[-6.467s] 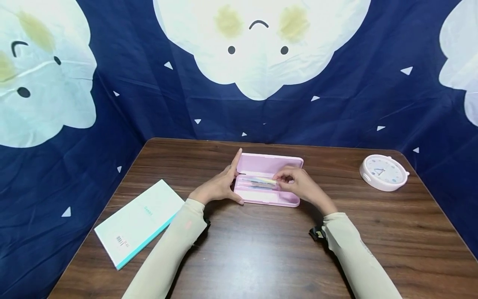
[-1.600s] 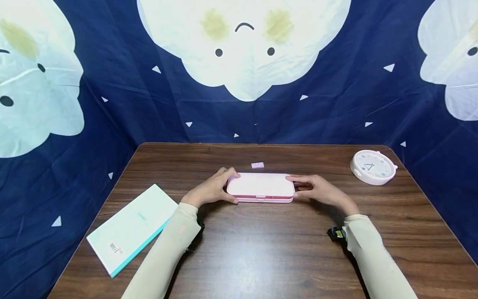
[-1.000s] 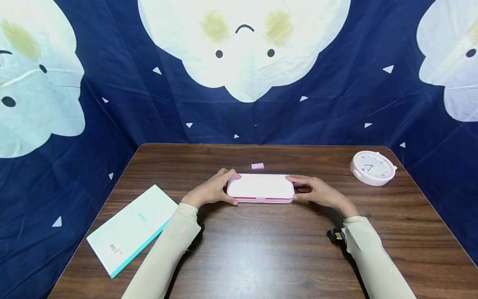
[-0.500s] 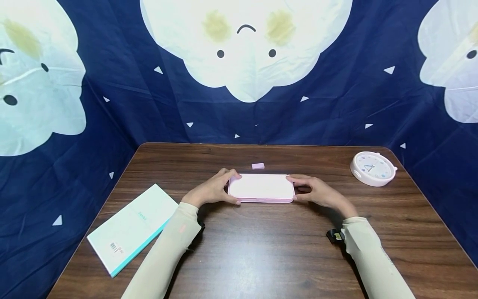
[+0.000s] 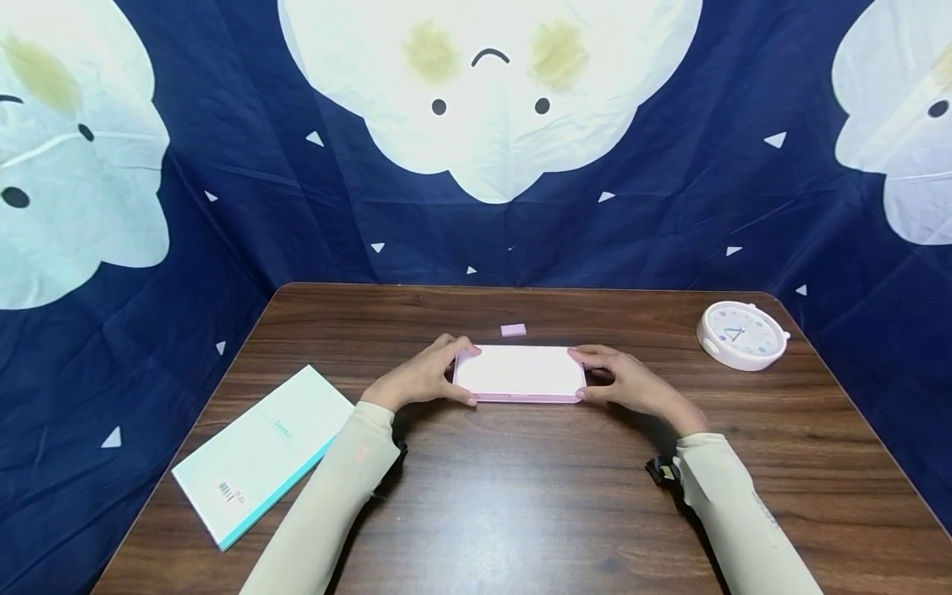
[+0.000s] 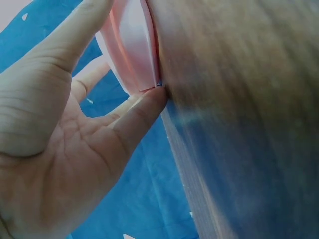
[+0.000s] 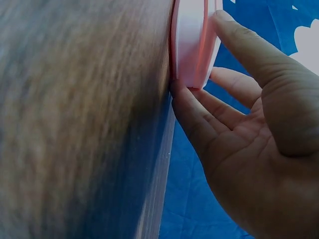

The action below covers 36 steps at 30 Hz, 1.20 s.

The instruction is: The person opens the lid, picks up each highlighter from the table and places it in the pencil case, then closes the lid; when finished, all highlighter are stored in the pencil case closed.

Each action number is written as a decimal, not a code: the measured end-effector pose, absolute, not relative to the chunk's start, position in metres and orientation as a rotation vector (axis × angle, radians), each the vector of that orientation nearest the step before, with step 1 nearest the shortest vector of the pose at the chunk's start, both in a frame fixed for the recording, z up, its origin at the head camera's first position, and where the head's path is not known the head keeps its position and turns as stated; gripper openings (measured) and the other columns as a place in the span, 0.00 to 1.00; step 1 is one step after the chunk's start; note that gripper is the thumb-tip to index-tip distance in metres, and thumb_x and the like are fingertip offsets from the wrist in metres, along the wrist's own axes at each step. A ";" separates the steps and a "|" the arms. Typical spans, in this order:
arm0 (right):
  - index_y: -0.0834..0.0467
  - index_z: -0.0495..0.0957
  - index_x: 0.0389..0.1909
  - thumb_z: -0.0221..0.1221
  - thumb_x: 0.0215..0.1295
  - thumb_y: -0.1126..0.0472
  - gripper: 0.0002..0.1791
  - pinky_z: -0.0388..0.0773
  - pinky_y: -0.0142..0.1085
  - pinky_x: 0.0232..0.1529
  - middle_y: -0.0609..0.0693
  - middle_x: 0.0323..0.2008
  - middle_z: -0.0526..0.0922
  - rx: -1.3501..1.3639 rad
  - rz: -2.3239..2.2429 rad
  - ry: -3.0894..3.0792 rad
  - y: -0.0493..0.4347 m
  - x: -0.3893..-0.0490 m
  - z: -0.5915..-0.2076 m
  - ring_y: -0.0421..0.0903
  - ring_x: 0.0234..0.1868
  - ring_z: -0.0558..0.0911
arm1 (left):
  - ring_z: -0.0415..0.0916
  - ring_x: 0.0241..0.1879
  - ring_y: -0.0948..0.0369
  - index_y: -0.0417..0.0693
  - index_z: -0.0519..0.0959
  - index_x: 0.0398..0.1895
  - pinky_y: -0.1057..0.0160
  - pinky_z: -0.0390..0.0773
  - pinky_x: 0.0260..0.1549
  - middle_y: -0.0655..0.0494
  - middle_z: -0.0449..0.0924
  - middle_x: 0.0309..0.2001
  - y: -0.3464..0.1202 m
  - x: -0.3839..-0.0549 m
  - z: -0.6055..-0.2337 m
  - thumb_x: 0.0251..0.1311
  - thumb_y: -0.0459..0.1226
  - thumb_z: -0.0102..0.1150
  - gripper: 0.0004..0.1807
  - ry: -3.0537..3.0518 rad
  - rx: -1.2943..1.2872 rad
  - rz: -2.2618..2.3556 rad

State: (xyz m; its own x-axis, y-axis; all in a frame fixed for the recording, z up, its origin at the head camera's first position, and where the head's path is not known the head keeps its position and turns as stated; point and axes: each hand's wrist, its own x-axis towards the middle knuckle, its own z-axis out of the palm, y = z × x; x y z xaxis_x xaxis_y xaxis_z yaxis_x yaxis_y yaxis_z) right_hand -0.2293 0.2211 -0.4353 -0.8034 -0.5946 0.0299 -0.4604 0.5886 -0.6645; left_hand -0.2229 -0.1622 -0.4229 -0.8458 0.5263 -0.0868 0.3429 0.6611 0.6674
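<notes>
A pink pencil case point(image 5: 520, 372) lies flat on the table with its lid down, its long side facing me. My left hand point(image 5: 424, 376) grips its left end, thumb at the front corner and fingers at the back. At the other end my right hand point(image 5: 632, 384) holds the case the same way. In the left wrist view, the thumb and fingers of the left hand point(image 6: 75, 134) span the end of the case point(image 6: 130, 45). The right wrist view has the right hand point(image 7: 259, 114) around the opposite end. The contents of the case are hidden under the lid.
A small pale purple block point(image 5: 513, 330) lies just behind the case. On the left is a white box-like item with a turquoise edge point(image 5: 264, 454), partly beside the left sleeve. A white round clock point(image 5: 744, 335) sits at the back right of the wooden table point(image 5: 491, 496).
Earlier the case stood open and my right hand pinched thin sticks inside it. The lid has since come down, its front gap closing. The small purple block now shows behind it.
</notes>
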 end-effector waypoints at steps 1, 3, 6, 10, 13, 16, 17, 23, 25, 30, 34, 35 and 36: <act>0.65 0.70 0.78 0.73 0.71 0.60 0.39 0.68 0.65 0.72 0.69 0.75 0.71 -0.878 -1.009 2.625 0.221 -0.229 -0.435 0.69 0.75 0.70 | 0.70 0.65 0.46 0.48 0.74 0.70 0.41 0.71 0.68 0.39 0.70 0.68 -0.162 -0.223 -0.423 0.55 0.46 0.86 0.41 2.609 0.700 0.965; 0.65 0.70 0.78 0.73 0.71 0.60 0.39 0.68 0.65 0.71 0.69 0.75 0.71 -0.873 -1.006 2.632 0.220 -0.229 -0.436 0.69 0.75 0.71 | 0.70 0.65 0.46 0.48 0.74 0.69 0.41 0.71 0.68 0.39 0.70 0.68 -0.162 -0.223 -0.422 0.55 0.45 0.86 0.41 2.610 0.697 0.967; 0.65 0.70 0.78 0.73 0.70 0.61 0.39 0.69 0.64 0.71 0.69 0.75 0.71 -0.868 -1.005 2.635 0.219 -0.229 -0.435 0.69 0.74 0.71 | 0.70 0.65 0.46 0.48 0.74 0.68 0.41 0.71 0.68 0.39 0.69 0.68 -0.161 -0.222 -0.421 0.55 0.45 0.86 0.40 2.615 0.700 0.961; 0.65 0.70 0.78 0.73 0.70 0.61 0.39 0.69 0.64 0.71 0.69 0.75 0.71 -0.856 -1.008 2.638 0.218 -0.229 -0.434 0.69 0.74 0.71 | 0.71 0.64 0.45 0.47 0.74 0.66 0.40 0.71 0.68 0.38 0.69 0.67 -0.160 -0.223 -0.420 0.55 0.45 0.86 0.39 2.625 0.711 0.950; 0.65 0.71 0.78 0.74 0.70 0.61 0.39 0.69 0.65 0.71 0.69 0.74 0.71 -0.852 -1.004 2.646 0.218 -0.228 -0.434 0.70 0.74 0.72 | 0.71 0.64 0.45 0.47 0.74 0.65 0.40 0.72 0.68 0.39 0.69 0.66 -0.160 -0.223 -0.419 0.55 0.44 0.86 0.39 2.628 0.711 0.948; 0.65 0.71 0.78 0.74 0.70 0.60 0.39 0.69 0.65 0.70 0.70 0.74 0.72 -0.855 -1.002 2.647 0.216 -0.228 -0.435 0.70 0.74 0.72 | 0.71 0.65 0.46 0.48 0.74 0.66 0.41 0.71 0.68 0.40 0.70 0.66 -0.160 -0.222 -0.420 0.55 0.45 0.86 0.39 2.627 0.705 0.939; 0.65 0.71 0.78 0.74 0.70 0.60 0.39 0.69 0.65 0.70 0.70 0.74 0.72 -0.857 -1.001 2.647 0.216 -0.228 -0.435 0.70 0.73 0.72 | 0.71 0.65 0.46 0.48 0.74 0.66 0.41 0.71 0.68 0.40 0.70 0.66 -0.160 -0.222 -0.420 0.55 0.45 0.86 0.39 2.628 0.703 0.935; 0.66 0.71 0.78 0.74 0.69 0.61 0.39 0.70 0.64 0.70 0.70 0.74 0.72 -0.852 -1.000 2.650 0.216 -0.228 -0.438 0.70 0.73 0.72 | 0.72 0.64 0.45 0.49 0.74 0.66 0.41 0.72 0.68 0.41 0.70 0.65 -0.160 -0.221 -0.422 0.56 0.45 0.86 0.39 2.634 0.688 0.923; 0.66 0.71 0.78 0.74 0.69 0.61 0.39 0.69 0.64 0.70 0.70 0.74 0.72 -0.850 -0.998 2.651 0.216 -0.228 -0.438 0.70 0.73 0.72 | 0.72 0.64 0.45 0.49 0.74 0.67 0.41 0.72 0.67 0.41 0.70 0.65 -0.159 -0.221 -0.422 0.56 0.45 0.86 0.39 2.633 0.677 0.921; 0.66 0.71 0.77 0.74 0.69 0.62 0.39 0.69 0.65 0.70 0.72 0.73 0.72 -0.840 -0.989 2.656 0.215 -0.227 -0.438 0.71 0.73 0.72 | 0.73 0.63 0.45 0.49 0.74 0.67 0.41 0.73 0.67 0.41 0.70 0.65 -0.158 -0.220 -0.424 0.56 0.44 0.86 0.39 2.635 0.669 0.920; 0.67 0.70 0.77 0.74 0.69 0.62 0.39 0.69 0.65 0.70 0.72 0.73 0.72 -0.843 -0.978 2.666 0.214 -0.226 -0.437 0.72 0.73 0.72 | 0.73 0.62 0.45 0.49 0.74 0.67 0.40 0.73 0.66 0.41 0.70 0.64 -0.158 -0.220 -0.423 0.56 0.44 0.86 0.39 2.638 0.682 0.916; 0.67 0.70 0.77 0.74 0.69 0.62 0.39 0.69 0.65 0.70 0.72 0.73 0.71 -0.847 -0.974 2.669 0.214 -0.226 -0.436 0.72 0.73 0.72 | 0.73 0.62 0.45 0.49 0.74 0.67 0.40 0.73 0.66 0.40 0.70 0.64 -0.158 -0.220 -0.423 0.56 0.44 0.86 0.39 2.640 0.687 0.914; 0.67 0.70 0.77 0.74 0.68 0.62 0.40 0.68 0.66 0.70 0.73 0.73 0.71 -0.852 -0.974 2.671 0.214 -0.226 -0.435 0.72 0.73 0.72 | 0.73 0.62 0.44 0.49 0.74 0.67 0.40 0.73 0.66 0.40 0.70 0.64 -0.157 -0.220 -0.422 0.56 0.44 0.86 0.39 2.642 0.690 0.913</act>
State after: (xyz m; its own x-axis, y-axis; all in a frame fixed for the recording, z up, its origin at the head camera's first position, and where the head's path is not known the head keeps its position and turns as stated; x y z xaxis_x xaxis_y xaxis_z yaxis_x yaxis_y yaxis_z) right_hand -0.2256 0.2141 -0.4353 -0.8214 -0.5695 0.0314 -0.4560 0.6224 -0.6361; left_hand -0.2197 -0.1575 -0.4223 -0.8530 0.5143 -0.0888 0.3499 0.6898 0.6339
